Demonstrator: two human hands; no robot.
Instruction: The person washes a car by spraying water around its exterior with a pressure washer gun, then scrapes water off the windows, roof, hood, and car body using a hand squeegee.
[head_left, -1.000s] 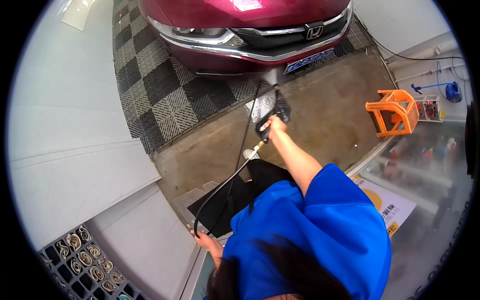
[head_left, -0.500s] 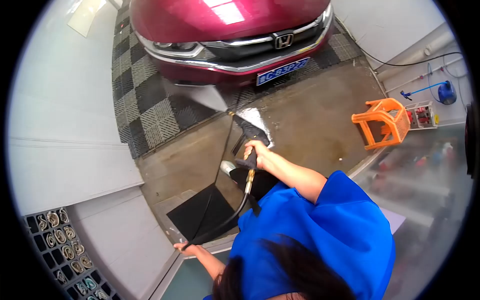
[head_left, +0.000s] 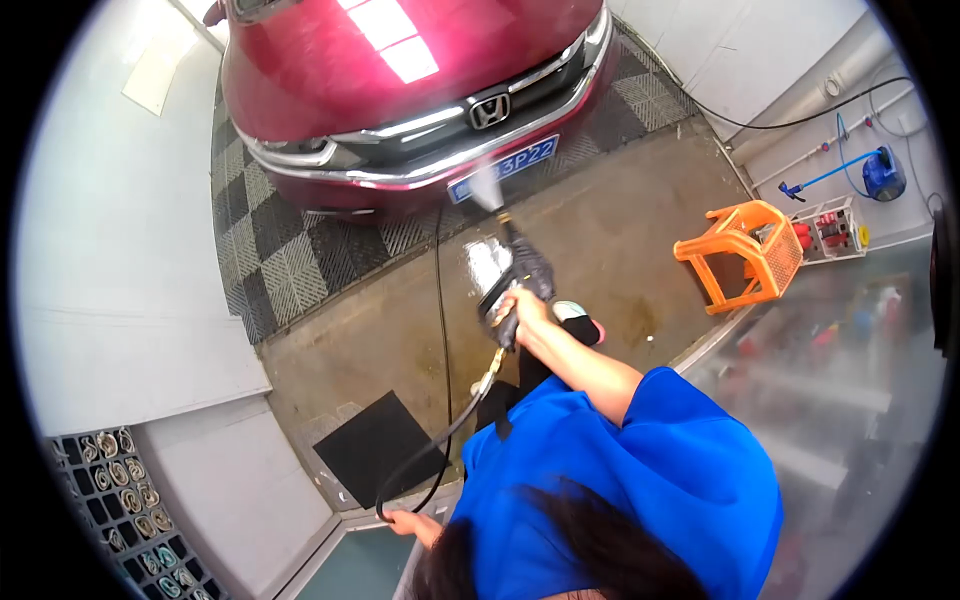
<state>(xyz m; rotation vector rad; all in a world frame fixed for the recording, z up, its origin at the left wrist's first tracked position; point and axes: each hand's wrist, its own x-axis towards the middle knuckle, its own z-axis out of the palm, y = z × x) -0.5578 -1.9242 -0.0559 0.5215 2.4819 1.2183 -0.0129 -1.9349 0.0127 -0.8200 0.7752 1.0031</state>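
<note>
My right hand (head_left: 522, 312) is wrapped round the grip of a black spray gun (head_left: 528, 268). A white fan of spray leaves its nozzle toward the blue licence plate (head_left: 515, 168) of a dark red car (head_left: 300, 85). From the back of the gun, a black hose (head_left: 408, 462) with a brass fitting curves down to my left hand (head_left: 402, 521), which is closed round it near the bottom of the view.
An orange plastic stool (head_left: 745, 245) stands at the right, beside a bottle rack (head_left: 835, 230) and a blue sprayer (head_left: 883, 175). A black mat (head_left: 375, 448) lies on the wet floor. Rolled cloths fill a grid shelf (head_left: 125, 500) at lower left.
The spray has swung right, from the lower bumper to the licence plate. The car and mat sit further left in view, and more of the bonnet shows. Both hands keep their hold.
</note>
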